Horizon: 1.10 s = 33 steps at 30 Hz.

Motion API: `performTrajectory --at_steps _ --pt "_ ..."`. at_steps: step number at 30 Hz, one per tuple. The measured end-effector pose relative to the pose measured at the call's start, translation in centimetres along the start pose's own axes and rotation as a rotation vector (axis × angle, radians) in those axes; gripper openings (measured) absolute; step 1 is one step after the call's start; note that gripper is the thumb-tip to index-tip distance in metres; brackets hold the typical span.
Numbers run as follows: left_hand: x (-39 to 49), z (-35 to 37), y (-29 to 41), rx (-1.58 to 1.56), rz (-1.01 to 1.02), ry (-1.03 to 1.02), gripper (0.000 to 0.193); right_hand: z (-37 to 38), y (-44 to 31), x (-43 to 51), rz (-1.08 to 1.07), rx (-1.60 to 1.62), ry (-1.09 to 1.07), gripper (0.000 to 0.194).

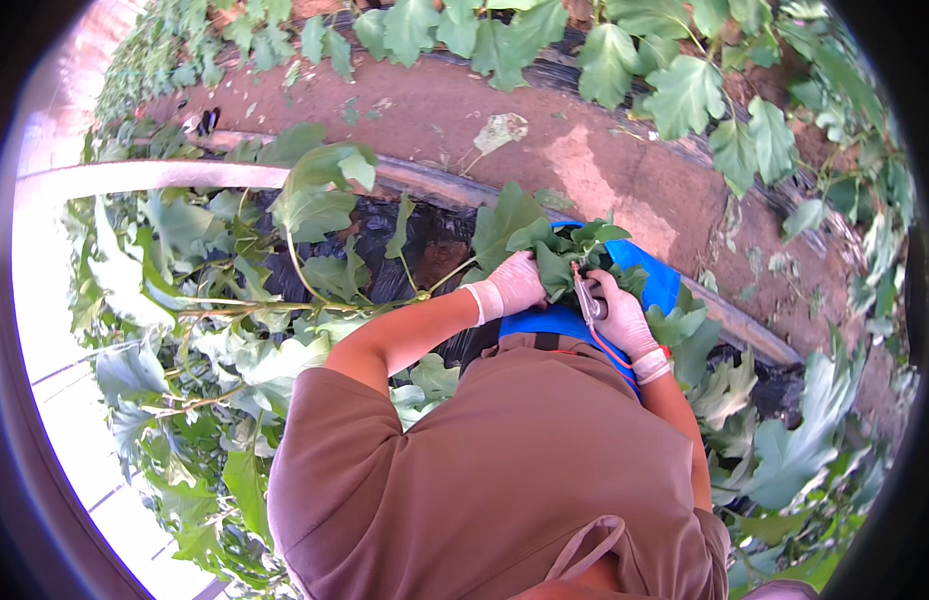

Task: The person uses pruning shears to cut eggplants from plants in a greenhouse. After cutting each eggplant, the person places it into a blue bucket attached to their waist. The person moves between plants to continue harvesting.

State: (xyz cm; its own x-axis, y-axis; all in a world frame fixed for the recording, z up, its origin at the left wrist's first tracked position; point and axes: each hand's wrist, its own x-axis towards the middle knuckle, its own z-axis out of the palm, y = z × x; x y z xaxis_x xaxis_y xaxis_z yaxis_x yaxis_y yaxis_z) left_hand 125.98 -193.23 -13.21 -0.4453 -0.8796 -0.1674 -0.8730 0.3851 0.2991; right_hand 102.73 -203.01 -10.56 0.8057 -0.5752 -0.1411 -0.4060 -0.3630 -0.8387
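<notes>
My right hand [620, 313], in a thin whitish glove, grips a small metal spray gun [587, 296]. The gun has a copper-coloured tip pointing up into the leaves and a pinkish-red hose [611, 351] running down toward my waist. My left hand [515, 283], gloved alike, is curled against a cluster of green lobed leaves [554, 259]; its fingertips are hidden by them, so I cannot tell what it holds. The leaf cluster stands between both hands, in front of blue cloth [648, 277] at my waist. The plant looks like eggplant.
Leafy stems [284, 306] spread at my left, over black plastic mulch [389, 225]. A pale edging strip [449, 184] borders a reddish soil path [434, 112]. Another row of plants [689, 90] lies beyond it. A pale bar [164, 175] crosses at the left. Small dark objects [207, 121] lie on the path.
</notes>
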Motion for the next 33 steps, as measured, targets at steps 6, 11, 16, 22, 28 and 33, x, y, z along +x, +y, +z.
performTrajectory --at_steps 6,11,16,22,28,33 --pt "-1.4 0.0 -1.6 -0.143 -0.188 0.226 0.025 -5.1 -5.5 5.5 -0.048 0.485 -0.113 0.052" --pt "2.0 -1.1 -3.3 -0.116 -0.282 0.261 0.021 -7.3 -4.1 16.5 -0.217 0.56 0.242 0.053" --pt "7.4 -4.6 -6.0 -0.135 -0.343 0.178 0.022 -7.1 -0.1 28.3 -0.161 0.247 -0.114 0.049" --pt "12.6 -10.4 -9.2 -0.072 -0.373 0.275 0.046 -14.4 3.0 28.8 -0.47 0.058 -0.437 0.049" --pt "15.3 -16.4 -10.3 -0.276 -0.447 0.29 0.024 -20.3 6.9 29.3 -0.28 0.053 -0.649 0.055" --pt "16.8 -20.2 -10.1 -0.314 -0.387 0.313 0.027 -22.3 8.4 30.6 -0.271 -0.1 -0.651 0.055"
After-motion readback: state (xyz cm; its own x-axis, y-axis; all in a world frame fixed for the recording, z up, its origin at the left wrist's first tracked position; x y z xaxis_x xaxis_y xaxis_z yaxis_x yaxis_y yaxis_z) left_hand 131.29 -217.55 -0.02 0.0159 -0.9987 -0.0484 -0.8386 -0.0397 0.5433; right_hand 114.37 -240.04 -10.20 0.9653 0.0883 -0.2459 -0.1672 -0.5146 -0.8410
